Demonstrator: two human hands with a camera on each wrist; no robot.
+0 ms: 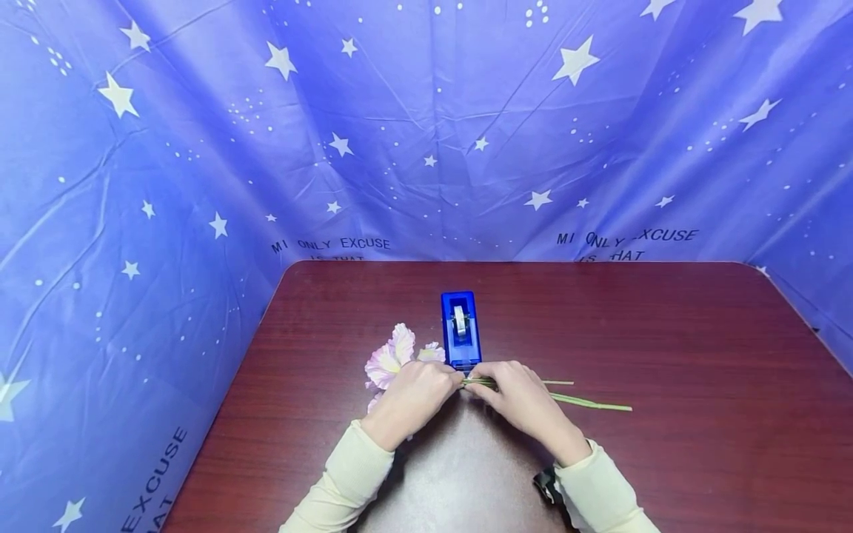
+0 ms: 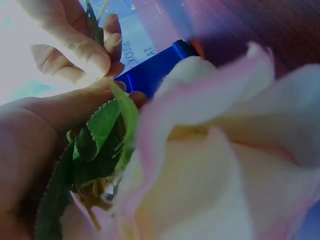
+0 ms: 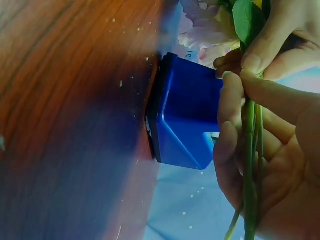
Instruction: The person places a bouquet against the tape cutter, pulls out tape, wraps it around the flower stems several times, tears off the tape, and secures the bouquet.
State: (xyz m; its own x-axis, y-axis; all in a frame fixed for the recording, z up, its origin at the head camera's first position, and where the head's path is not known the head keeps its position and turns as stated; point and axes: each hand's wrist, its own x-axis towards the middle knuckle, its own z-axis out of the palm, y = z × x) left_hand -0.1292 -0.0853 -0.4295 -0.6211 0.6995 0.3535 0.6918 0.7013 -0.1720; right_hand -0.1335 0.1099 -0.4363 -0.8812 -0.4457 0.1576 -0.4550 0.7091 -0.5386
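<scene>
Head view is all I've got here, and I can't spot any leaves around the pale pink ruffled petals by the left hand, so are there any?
Observer: Yes, the left wrist view shows green saw-edged leaves between the left hand and the pale pink ruffled petals.
Operator: How do the thin green stems sit inside the right hand?
Observer: From the right wrist, the thin green stems run under the thumb of the right hand and past the inner side of its bent fingers.
Operator: Is the blue plastic tape dispenser blue right down to its base?
Observer: No, the right wrist view shows a black base on the blue plastic tape dispenser.
</scene>
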